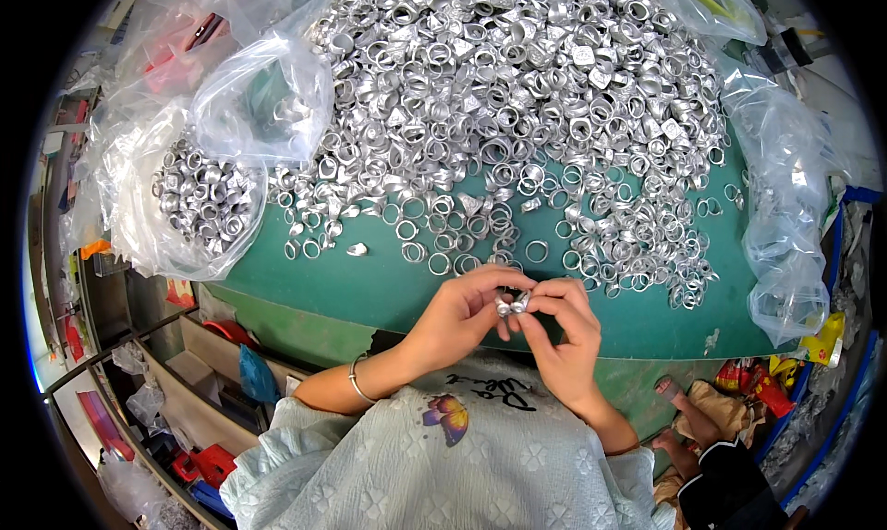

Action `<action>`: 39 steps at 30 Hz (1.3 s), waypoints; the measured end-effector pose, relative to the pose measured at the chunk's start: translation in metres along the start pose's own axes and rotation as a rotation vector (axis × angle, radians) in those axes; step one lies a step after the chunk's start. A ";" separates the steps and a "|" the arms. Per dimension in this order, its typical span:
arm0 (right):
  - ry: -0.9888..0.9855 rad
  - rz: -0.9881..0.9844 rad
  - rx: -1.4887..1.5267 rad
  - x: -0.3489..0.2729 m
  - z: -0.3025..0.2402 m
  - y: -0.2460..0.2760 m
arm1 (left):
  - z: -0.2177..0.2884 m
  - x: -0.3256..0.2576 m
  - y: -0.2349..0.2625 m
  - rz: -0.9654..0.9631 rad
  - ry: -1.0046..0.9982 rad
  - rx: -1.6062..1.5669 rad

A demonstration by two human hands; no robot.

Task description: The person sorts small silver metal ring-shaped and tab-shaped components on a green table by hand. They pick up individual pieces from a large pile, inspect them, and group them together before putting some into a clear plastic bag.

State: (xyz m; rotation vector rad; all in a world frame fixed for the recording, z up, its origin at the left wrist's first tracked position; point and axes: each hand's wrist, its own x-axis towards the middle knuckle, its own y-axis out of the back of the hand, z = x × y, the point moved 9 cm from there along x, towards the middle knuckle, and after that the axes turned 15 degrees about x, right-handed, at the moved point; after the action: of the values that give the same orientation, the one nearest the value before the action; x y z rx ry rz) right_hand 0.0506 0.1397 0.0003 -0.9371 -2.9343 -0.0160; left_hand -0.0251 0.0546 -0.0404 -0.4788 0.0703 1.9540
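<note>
Pinched between thumbs and fingers of the left hand point(451, 319) and right hand point(565, 338), silver rings point(512, 304), partly hidden, their number unclear, sat over the green table's point(323, 292) near edge; both hands angled inward.

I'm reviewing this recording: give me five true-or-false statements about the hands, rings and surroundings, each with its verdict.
1. The left hand and right hand meet at small silver pieces. True.
2. The large ring pile lies between the hands and the person's body. False: it lies beyond the hands, on the green table.
3. A clear plastic bag to the left of the pile contains silver rings. True.
4. The bracelet is on the right wrist. False: it is on the left.
5. The butterfly on the clothing is plain green. False: it shows yellow-orange and purple.
</note>
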 end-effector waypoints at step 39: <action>0.229 0.233 -0.604 -0.007 -0.016 0.031 | 0.053 -0.021 0.019 0.407 -0.460 1.103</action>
State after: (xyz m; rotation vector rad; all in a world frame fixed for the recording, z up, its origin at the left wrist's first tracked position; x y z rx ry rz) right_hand 0.0754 0.1602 0.0156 -1.2320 -2.6151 -0.9690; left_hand -0.0509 0.0421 0.0130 0.7528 0.9421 2.0165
